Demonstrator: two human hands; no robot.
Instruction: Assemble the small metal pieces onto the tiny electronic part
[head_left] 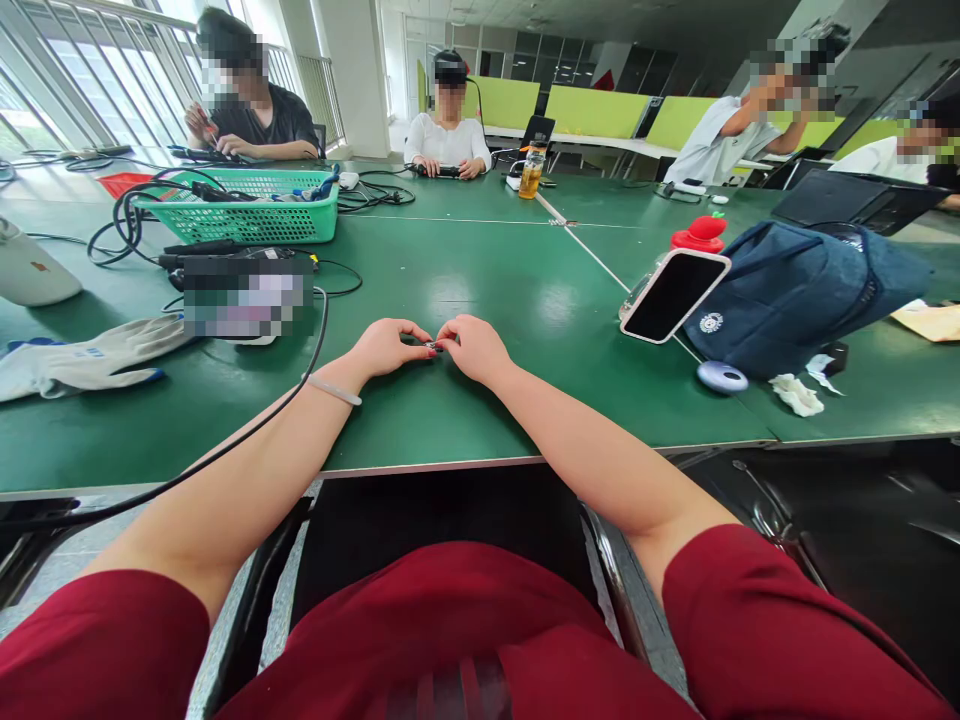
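Both my hands meet above the green table (pixel 450 420), their fingertips pinched together on one tiny metallic piece (pixel 431 346). It is too small to name. My left hand (pixel 386 347) grips it between thumb and index finger from the left side. From the right, my right hand (pixel 476 348) closes its fingers on the same piece, hiding much of it. A pale bracelet (pixel 334 390) circles my left wrist. Near my left forearm, a black cable (pixel 311 365) arcs over the table and crosses the arm.
A green basket (pixel 255 225) with cables stands back left, beyond white gloves (pixel 90 355). To the right, a phone (pixel 675 295) leans by a blue backpack (pixel 802 290), with a lilac round case (pixel 722 377) and crumpled tissue (pixel 797 395). A bottle (pixel 532 172) stands farther back. Several people sit around.
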